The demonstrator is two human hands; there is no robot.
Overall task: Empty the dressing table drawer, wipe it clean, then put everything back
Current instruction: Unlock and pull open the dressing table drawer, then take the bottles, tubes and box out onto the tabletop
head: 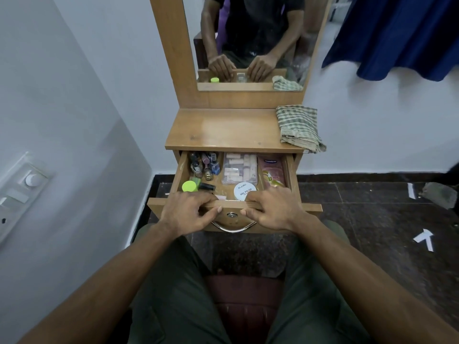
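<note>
The wooden drawer (290,170) of the dressing table stands pulled out. Inside it are several nail polish bottles (205,165) at the back left, a lime-green capped jar (190,186), a clear box of small pieces (239,168), a white nail polish remover tub (243,191) and a pink sachet (272,173) on the right. My left hand (192,211) and my right hand (272,211) both grip the top edge of the drawer front, fingers curled over it. A checked cloth (299,127) lies folded on the tabletop's right side.
The tabletop (223,130) is bare left of the cloth. A mirror (250,40) rises behind it. A wall with a switch panel (21,192) is to the left. Blue fabric (397,36) hangs at the upper right. I sit on a dark red stool (246,301).
</note>
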